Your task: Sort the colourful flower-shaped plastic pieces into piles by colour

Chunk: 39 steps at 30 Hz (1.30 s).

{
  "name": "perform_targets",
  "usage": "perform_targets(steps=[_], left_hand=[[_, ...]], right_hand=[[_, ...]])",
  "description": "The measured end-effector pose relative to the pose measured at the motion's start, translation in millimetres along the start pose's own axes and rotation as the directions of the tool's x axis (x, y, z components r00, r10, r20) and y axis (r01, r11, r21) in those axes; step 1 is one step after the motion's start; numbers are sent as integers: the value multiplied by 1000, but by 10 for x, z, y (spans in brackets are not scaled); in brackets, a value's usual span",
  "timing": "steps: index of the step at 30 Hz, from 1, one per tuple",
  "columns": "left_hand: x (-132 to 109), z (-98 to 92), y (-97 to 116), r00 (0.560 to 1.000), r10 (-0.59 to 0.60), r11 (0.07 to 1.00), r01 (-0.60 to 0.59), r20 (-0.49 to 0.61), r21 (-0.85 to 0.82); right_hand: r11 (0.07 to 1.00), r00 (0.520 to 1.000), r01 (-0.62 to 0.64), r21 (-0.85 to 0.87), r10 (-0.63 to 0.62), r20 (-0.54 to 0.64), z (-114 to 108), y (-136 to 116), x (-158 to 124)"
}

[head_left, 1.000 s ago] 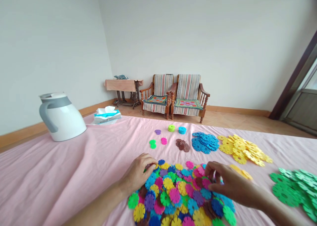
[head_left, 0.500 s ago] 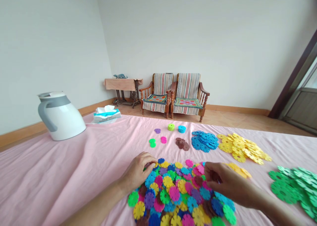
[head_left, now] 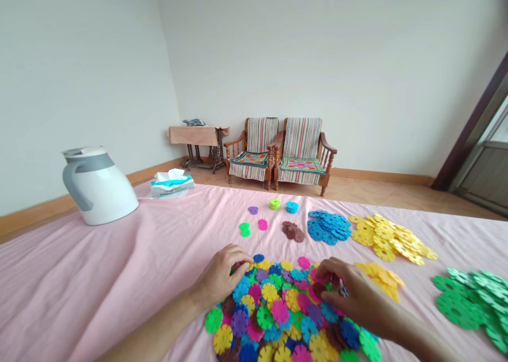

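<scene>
A mixed pile of notched plastic discs [head_left: 280,310] in many colours lies on the pink cloth in front of me. My left hand [head_left: 223,271] rests at the pile's far left edge, thumb and fingers closed together; what they hold, if anything, is hidden. Over the right side of the pile, my right hand [head_left: 344,286] has its thumb and fingers apart, their tips by a brown disc [head_left: 317,291]. Yellow discs [head_left: 381,278] lie just beyond the right hand, partly covered by it.
Sorted by colour, blue [head_left: 328,227], yellow [head_left: 391,237], green [head_left: 468,304] and brown discs [head_left: 292,232] lie beyond and right. Small lime [head_left: 274,204] and light blue stacks [head_left: 292,207] stand farther back. A white jug [head_left: 105,190] and tissue box [head_left: 171,185] are at left.
My right hand has shifted slightly left over the pile, and its thumb and fingers have spread apart. The left hand stays in place.
</scene>
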<state>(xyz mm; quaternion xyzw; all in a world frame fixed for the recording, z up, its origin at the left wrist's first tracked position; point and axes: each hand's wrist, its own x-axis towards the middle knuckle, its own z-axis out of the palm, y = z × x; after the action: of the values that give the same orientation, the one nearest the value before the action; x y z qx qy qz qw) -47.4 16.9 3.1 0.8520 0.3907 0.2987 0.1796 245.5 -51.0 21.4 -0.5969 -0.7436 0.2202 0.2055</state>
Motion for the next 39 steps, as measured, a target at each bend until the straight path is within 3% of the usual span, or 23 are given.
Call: perform_targets(steps=[11,19,25,28,33,39], left_hand=[[1,5,-16,1000,0,1000,0,7,-4],[4,15,-39,1000,-10,1000,10,-2,-7],[1,17,-44,998,-53,998,52,-23,-47],[10,29,-94,985,-127,991,121,-114,-60],[44,22,-251,912,-268,961,227,-311,-160],[62,-22,-321,887,-358,923,289,-292,-255]], right_hand=[[1000,999,-1,17,1,37,20,-12,-1],[999,975,21,-35,-29,-218,257,246,426],[999,970,18,-44,-28,-243,377,276,586],[1000,968,13,-23,-18,-248,344,234,600],[999,970,19,29,-11,-243,239,22,741],[999,969,-40,34,47,-243,325,-304,1129]])
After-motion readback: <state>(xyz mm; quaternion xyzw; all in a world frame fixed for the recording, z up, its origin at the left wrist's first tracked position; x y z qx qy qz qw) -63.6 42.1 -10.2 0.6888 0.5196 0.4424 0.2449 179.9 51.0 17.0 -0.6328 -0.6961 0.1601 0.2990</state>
